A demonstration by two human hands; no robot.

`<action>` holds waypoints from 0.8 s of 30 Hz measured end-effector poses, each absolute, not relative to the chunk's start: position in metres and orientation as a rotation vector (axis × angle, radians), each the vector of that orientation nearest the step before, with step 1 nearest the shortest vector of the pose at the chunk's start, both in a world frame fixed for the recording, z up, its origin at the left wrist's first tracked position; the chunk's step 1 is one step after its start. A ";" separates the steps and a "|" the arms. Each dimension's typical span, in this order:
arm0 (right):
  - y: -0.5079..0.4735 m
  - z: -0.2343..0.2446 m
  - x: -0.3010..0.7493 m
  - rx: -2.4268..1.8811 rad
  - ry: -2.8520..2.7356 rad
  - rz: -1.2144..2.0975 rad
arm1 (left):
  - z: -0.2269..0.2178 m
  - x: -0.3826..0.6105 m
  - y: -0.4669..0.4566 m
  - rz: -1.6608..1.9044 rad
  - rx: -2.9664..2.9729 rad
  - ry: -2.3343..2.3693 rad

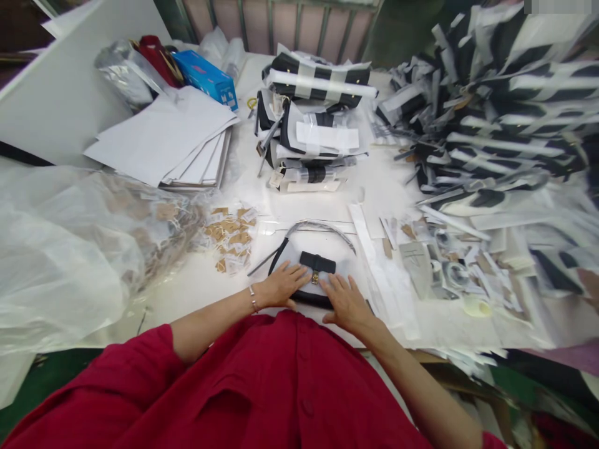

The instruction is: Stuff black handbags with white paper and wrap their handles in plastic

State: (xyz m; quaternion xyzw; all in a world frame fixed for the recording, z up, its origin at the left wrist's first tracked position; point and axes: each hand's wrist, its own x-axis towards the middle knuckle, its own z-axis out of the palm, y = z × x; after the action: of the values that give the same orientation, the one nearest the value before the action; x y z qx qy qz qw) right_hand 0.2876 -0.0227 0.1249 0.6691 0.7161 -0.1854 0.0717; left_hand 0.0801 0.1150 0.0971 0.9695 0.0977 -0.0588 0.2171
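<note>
In front of me on the white table lies a black handbag (318, 261) with pale wrapping paper (290, 249) over its front. Its black flap tab and gold clasp (315, 278) show in the middle. The wrapped handle (322, 226) arches away at the far side. My left hand (282, 282) rests flat on the bag's left part, fingers stretched towards the clasp. On the right part lies my right hand (347, 302), fingers spread, close to the clasp. Neither hand grasps anything.
Left are brown tags (231, 237), a clear plastic bag (70, 249), white sheets (163, 134) and a blue box (206, 78). Wrapped bags (322, 134) are stacked at the back, more (510, 131) on the right. Paper strips (381, 268) and tape rolls (456, 274) lie right of my hands.
</note>
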 end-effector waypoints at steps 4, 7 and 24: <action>-0.035 0.106 0.292 2.070 2.001 -0.489 | 0.081 0.070 0.107 -0.083 2.764 0.358; -0.042 0.101 0.294 2.105 2.059 -0.403 | 0.078 0.071 0.107 -0.019 2.773 0.407; -0.021 0.001 0.271 2.217 2.275 0.252 | -0.011 0.101 0.107 0.499 3.091 0.303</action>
State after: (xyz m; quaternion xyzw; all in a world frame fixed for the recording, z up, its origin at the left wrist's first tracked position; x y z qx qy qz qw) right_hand 0.2705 -0.0206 0.0013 0.6957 0.7136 0.0790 -0.0225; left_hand 0.1011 0.1068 -0.0110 0.9826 0.0962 0.1587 -0.0019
